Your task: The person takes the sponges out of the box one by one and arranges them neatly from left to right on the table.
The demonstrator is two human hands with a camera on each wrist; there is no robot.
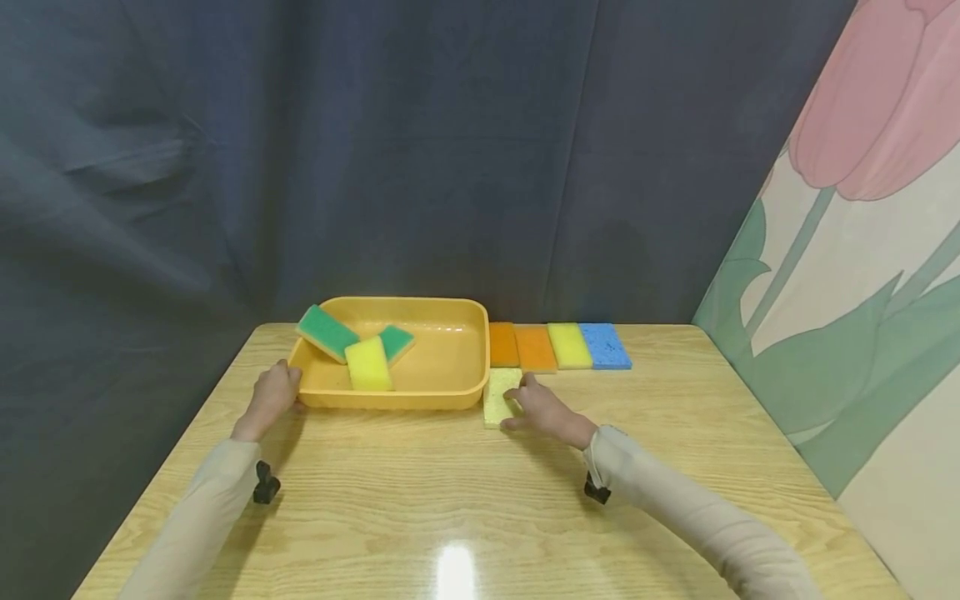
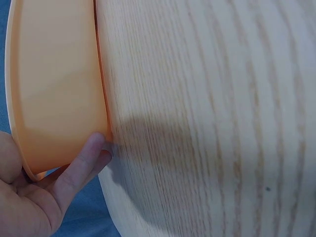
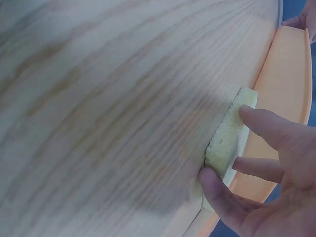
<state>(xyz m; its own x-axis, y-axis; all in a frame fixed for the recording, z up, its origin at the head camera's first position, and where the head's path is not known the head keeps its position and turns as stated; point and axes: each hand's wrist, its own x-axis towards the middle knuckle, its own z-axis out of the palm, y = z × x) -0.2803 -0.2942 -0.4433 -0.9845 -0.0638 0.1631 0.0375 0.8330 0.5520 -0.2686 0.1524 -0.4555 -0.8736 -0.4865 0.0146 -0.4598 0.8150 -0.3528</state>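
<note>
A yellow-orange plastic bin (image 1: 438, 358) stands at the back left of the table. My left hand (image 1: 272, 392) grips its front left corner, fingers against the outer wall in the left wrist view. Inside the bin are a green scouring sponge (image 1: 330, 332) leaning on the left wall, a smaller-looking green one (image 1: 396, 342), and a bright yellow sponge (image 1: 369, 365). My right hand (image 1: 546, 410) holds a pale yellow sponge (image 1: 495, 400) by its edges beside the bin's front right corner. In the right wrist view, thumb and bent fingers span that sponge (image 3: 227, 138).
Right of the bin, along the back edge, lie a dark orange sponge (image 1: 503, 343), an orange sponge (image 1: 536, 348), a yellow sponge (image 1: 569, 345) and a blue sponge (image 1: 606, 346), side by side. A dark curtain (image 1: 480, 150) hangs behind the table (image 1: 420, 500). A painted wall (image 1: 862, 250) bounds the right.
</note>
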